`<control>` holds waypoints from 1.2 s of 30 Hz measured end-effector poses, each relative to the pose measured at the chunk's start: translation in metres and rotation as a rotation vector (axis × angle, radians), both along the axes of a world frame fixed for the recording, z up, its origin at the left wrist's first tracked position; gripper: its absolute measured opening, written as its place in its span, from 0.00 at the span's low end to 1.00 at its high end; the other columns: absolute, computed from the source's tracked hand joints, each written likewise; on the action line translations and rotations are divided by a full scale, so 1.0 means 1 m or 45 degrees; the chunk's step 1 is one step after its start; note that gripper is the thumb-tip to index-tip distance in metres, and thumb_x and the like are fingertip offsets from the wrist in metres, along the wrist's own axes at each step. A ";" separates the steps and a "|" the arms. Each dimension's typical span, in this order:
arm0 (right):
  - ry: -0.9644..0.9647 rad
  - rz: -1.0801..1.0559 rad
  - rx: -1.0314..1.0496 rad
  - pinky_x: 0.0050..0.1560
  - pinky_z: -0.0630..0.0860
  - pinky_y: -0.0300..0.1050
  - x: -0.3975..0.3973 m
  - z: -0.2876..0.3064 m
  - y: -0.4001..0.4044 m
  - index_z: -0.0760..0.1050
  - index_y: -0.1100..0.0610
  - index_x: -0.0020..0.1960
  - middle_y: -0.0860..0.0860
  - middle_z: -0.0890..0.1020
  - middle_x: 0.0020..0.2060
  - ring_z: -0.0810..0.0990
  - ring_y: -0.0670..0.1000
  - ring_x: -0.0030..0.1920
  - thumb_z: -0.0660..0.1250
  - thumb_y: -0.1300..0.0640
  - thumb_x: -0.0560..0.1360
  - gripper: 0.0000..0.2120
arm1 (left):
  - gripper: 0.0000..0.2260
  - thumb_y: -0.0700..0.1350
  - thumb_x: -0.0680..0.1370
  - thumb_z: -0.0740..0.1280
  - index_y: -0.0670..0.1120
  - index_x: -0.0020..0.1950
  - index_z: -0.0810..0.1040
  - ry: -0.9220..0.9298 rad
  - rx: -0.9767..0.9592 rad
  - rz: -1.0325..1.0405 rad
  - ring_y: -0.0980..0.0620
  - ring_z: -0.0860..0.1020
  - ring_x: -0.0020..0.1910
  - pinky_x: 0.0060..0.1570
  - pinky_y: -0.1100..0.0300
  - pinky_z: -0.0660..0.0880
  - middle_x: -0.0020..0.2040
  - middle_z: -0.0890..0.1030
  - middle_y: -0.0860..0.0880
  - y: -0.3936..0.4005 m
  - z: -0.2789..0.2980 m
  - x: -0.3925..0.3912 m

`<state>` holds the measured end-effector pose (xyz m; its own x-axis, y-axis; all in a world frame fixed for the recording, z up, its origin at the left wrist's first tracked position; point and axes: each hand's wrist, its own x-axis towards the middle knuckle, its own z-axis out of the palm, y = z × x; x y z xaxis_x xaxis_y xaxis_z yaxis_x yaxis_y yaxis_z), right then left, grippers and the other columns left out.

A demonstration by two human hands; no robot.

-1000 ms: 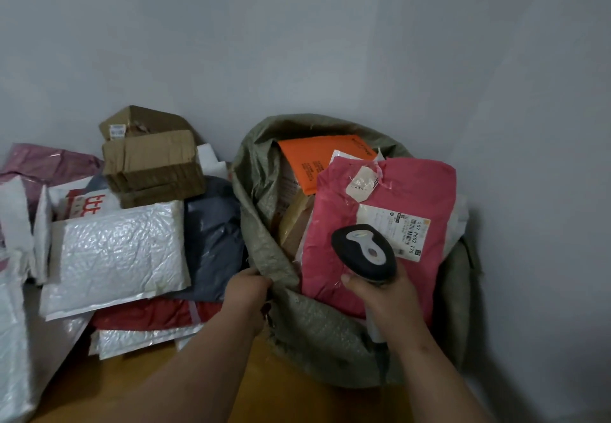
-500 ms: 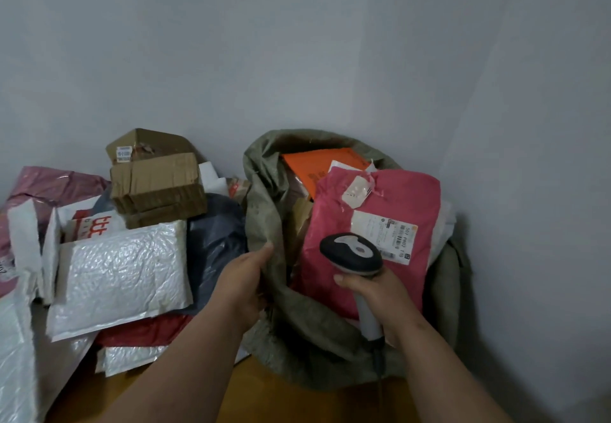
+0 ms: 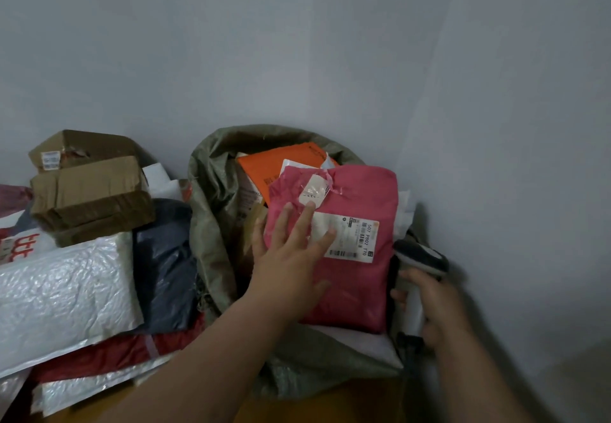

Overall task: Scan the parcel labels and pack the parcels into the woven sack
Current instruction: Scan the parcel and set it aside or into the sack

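The green woven sack stands open against the wall, full of parcels. A pink parcel with a white shipping label lies on top, and an orange parcel shows behind it. My left hand rests flat on the pink parcel with fingers spread, covering the label's left part. At the sack's right side, my right hand grips the handle of the black and white barcode scanner, which is blurred.
Left of the sack lies a pile of parcels: two cardboard boxes, a white bubble mailer, a dark grey bag and a red bag. Grey walls meet in a corner just behind the sack. A brown floor shows below.
My left hand let go of the sack's rim and moved onto the pink parcel. My right hand carried the scanner from in front of the parcel to the sack's right side.
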<state>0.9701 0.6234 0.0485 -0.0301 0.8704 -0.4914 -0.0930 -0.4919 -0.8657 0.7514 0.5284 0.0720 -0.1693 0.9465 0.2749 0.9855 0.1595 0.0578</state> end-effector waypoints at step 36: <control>-0.288 -0.123 0.740 0.39 0.76 0.44 -0.013 0.077 -0.016 0.81 0.38 0.34 0.38 0.80 0.26 0.79 0.40 0.30 0.76 0.63 0.68 0.18 | 0.18 0.53 0.79 0.66 0.51 0.68 0.76 -1.008 0.435 0.898 0.38 0.69 0.67 0.63 0.42 0.69 0.68 0.72 0.42 0.002 -0.012 -0.040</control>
